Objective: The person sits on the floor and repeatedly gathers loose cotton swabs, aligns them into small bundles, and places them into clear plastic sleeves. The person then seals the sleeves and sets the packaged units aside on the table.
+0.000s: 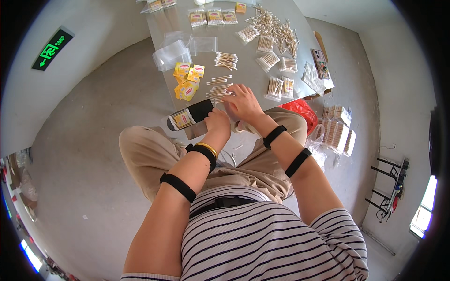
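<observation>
My left hand is closed round the near end of a black flat holder at the table's front edge. At its far left end lies a row of cotton swabs with a yellow card, inside what looks like a clear bag. Just beyond, my right hand spreads over the right ends of a small group of loose cotton swabs, fingertips touching them. Another loose pile of cotton swabs lies farther back. Left of these are yellow cards and empty clear bags.
A large heap of swabs covers the table's back right. Filled swab packs lie below it, more packs at the back. A phone sits by the right edge. A red bag and stacked swab packs stand below right.
</observation>
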A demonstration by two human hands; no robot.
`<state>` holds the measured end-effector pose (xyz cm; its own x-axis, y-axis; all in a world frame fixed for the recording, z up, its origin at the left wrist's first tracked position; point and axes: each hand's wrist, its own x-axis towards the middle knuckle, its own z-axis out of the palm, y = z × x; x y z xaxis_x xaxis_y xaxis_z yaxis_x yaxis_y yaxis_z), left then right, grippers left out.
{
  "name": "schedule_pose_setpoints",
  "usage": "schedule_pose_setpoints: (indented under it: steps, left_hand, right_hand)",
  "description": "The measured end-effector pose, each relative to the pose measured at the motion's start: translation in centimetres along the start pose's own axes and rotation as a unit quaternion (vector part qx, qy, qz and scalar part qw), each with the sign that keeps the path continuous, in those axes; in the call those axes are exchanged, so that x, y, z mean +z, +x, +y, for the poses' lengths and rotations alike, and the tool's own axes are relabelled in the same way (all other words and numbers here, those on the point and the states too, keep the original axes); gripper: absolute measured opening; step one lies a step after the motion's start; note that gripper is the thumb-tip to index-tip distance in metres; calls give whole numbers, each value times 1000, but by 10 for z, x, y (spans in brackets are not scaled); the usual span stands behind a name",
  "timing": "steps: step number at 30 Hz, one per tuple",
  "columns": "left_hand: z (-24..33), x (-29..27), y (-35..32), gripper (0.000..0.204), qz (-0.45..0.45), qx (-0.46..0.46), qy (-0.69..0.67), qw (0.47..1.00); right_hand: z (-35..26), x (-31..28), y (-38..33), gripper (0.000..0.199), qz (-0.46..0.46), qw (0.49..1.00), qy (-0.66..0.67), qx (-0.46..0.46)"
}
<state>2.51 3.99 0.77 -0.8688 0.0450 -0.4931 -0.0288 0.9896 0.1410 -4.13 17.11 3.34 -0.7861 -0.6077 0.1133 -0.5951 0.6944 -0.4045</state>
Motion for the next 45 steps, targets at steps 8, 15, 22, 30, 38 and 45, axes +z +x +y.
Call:
schedule_pose_setpoints:
  steps: [8,15,22,30,38,45]
  left_hand:
    - [-1,3,0,24,19,6,-17,1000]
    - [-48,-27,-3,26,-26,126,-249,960]
    - [-65,-43,34,19,322,145,-253,901]
    - [-63,-33,52,26,310,132,-162,927]
    - [-64,-22,36,33,287,157,-155,932]
    - [-89,-5,6,77,296,140,-58,943]
  right_hand:
    - [-2,-3,-2,25,2,1000,9,0]
    - [6,-9,-10,30,61,994,43,78]
    - [8,3,-25,34,98,978,85,161]
    - [3,11,-25,39,137,968,110,177]
    - [-2,16,-30,78,68,989,56,118]
    - [-9,26,-40,93,43,987,16,153]
